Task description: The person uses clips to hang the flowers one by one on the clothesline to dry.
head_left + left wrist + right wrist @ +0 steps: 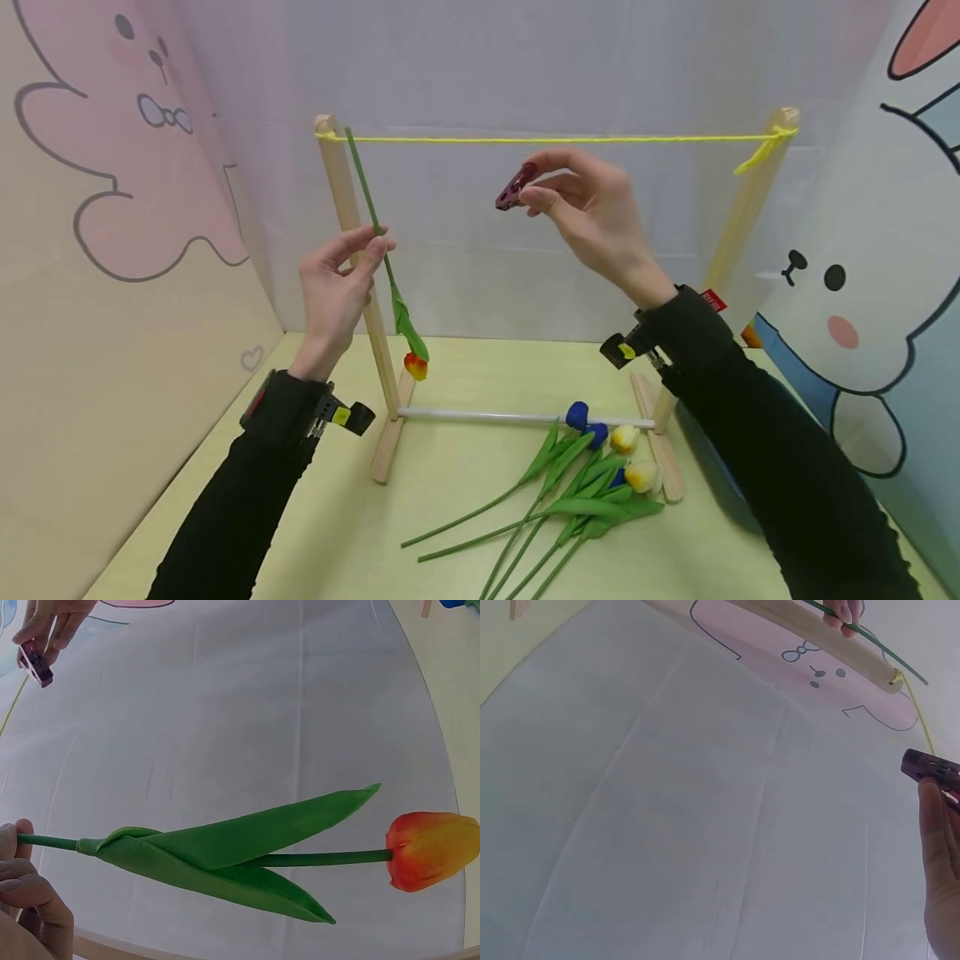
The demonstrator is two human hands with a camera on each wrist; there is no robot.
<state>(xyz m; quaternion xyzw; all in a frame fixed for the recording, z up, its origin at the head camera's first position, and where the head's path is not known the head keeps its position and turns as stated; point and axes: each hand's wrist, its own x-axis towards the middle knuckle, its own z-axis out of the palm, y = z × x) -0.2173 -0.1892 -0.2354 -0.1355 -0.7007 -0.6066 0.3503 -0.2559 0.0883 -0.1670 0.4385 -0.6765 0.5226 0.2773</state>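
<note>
My left hand (337,287) pinches the green stem of an orange-red and yellow tulip (416,365), which hangs bloom down beside the left wooden post. The stem's upper end reaches the height of the yellow string (555,140), close to its left end. In the left wrist view the tulip's leaves (225,840) and bloom show fully. Between thumb and fingers, my right hand (588,204) holds a dark red clothespin (515,187), just below the middle of the string. The same clothespin (934,769) appears at the right edge of the right wrist view.
The string runs between a left post (341,183) and a right post (742,217), joined low down by a white rod (487,414). Several blue and cream-yellow tulips (585,492) lie on the table (337,517). A dark grey-blue container (720,475) stands partly behind my right arm.
</note>
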